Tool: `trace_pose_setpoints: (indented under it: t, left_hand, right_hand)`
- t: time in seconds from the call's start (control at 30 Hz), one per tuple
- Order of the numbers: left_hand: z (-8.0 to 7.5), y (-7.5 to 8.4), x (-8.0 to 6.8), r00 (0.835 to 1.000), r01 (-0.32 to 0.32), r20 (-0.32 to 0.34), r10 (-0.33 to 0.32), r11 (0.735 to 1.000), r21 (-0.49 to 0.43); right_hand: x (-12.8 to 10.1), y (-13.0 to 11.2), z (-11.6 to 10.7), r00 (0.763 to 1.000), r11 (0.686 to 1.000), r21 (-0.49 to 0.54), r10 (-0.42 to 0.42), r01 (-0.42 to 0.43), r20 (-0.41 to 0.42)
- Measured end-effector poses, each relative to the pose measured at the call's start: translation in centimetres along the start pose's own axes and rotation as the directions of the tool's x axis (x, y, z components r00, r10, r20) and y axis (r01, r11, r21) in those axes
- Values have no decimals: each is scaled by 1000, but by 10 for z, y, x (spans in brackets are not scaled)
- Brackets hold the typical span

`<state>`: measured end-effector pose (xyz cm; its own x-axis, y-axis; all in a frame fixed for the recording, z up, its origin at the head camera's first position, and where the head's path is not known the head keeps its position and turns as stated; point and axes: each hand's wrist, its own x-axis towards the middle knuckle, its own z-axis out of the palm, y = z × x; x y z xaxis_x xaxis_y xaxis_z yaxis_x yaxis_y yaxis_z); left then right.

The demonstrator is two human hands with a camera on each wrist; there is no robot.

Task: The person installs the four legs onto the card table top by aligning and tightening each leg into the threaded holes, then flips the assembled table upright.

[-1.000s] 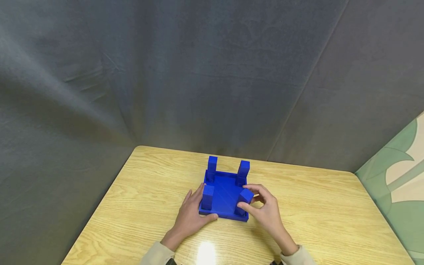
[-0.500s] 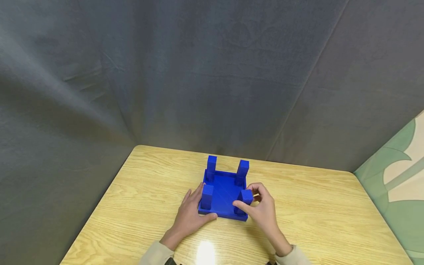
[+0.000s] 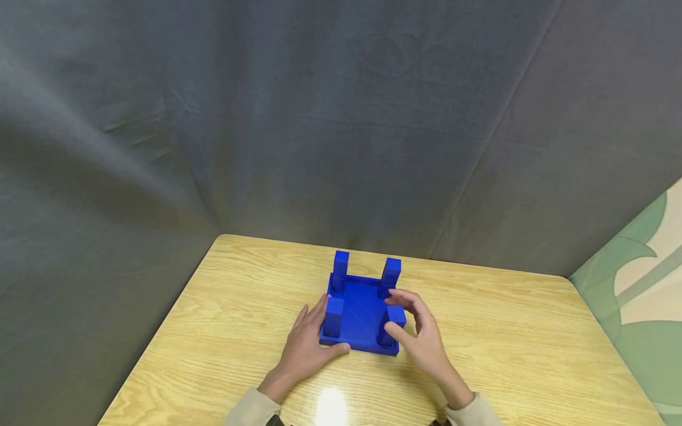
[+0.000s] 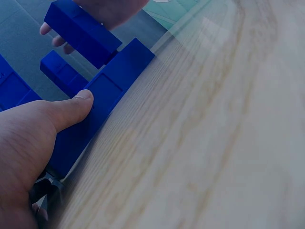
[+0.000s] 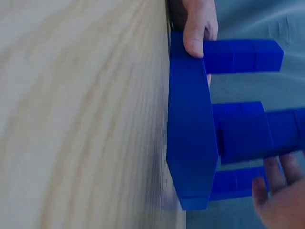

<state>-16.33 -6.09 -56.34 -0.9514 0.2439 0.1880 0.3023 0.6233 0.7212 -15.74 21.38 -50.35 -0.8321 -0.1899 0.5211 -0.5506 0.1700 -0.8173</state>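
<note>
A blue square tray (image 3: 359, 345) with raised walls sits on the table, a blue post of square section standing at each corner. My left hand (image 3: 309, 346) holds its near left corner, fingers along the left side and thumb (image 4: 78, 107) against the front wall. At the near right corner stands a post (image 3: 396, 312), upright and lined up with the tray. Around that post is my right hand (image 3: 423, 337), thumb on the near side, fingers spread beyond it. In the right wrist view its fingertips show beside the post (image 5: 245, 136), loosely bent.
The wood-grain table (image 3: 234, 296) extends to both sides of the tray. A dark grey curtain (image 3: 341, 130) hangs along its far edge and left. At the right is a green and cream patterned surface (image 3: 634, 266).
The near right post, turned askew a second ago, has been twisted square with the tray. My right fingers have since spread away from it. My left hand has stayed put.
</note>
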Motion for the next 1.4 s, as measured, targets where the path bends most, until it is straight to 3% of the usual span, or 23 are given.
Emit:
trace_pose_setpoints:
  t: [0.07, 0.2, 0.37, 0.57, 1.0, 1.4]
  left_hand:
    - [0, 0, 0, 1000, -1, -1, 1, 1000, -2]
    - [-1, 0, 0, 1000, -7, 1, 7, 1000, -7]
    - [-1, 0, 0, 1000, -8, 1, 8, 1000, -4]
    - [0, -1, 0, 1000, -3, -3, 3, 1000, 3]
    - [-1, 0, -1, 1000, 8, 2, -8, 1000, -11]
    - [-1, 1, -2, 999, 32, 18, -32, 999, -10]
  right_hand:
    - [1, 4, -4, 996, 990, 144, -21, 9, 83]
    - [2, 10, -11, 978, 932, 359, -27, -49, 205]
    - [1, 13, -15, 968, 892, 445, -31, -87, 250]
    - [1, 15, -17, 973, 895, 436, -10, -94, 229]
    - [-1, 12, -14, 993, 955, 297, -23, -12, 114]
    - [-2, 13, -11, 999, 979, 203, -27, 23, 20]
